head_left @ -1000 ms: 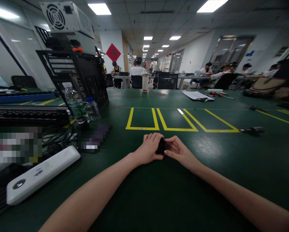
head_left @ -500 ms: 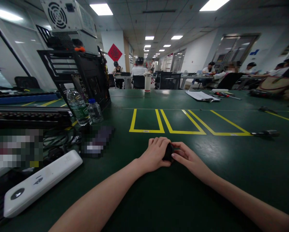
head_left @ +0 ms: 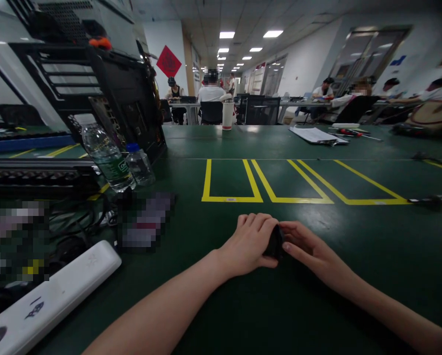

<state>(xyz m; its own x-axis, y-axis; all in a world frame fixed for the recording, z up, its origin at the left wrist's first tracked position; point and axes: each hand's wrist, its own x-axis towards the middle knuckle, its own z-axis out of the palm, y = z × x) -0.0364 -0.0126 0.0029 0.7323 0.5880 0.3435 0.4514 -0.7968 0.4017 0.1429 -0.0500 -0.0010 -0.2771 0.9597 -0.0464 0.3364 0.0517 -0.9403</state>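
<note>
Between my hands, just above or on the green table, is a small black object with a rounded outline; its kind is hidden by my fingers. My left hand wraps over it from the left, fingers curved across the top and thumb beneath. From the right, my right hand reaches its edge with fingertips and thumb bent around that side. Yellow tape outlines lie on the table just beyond my hands.
To the left stand a black computer case, a water bottle and a smaller blue-capped bottle. A white power bank-like bar lies near left, beside tangled cables. Farther off are a paper cup and a clipboard. People sit beyond.
The view has shifted and come closer, so the case and bottles look larger. Both hands appear slightly lower and farther right in the picture, still around the black object.
</note>
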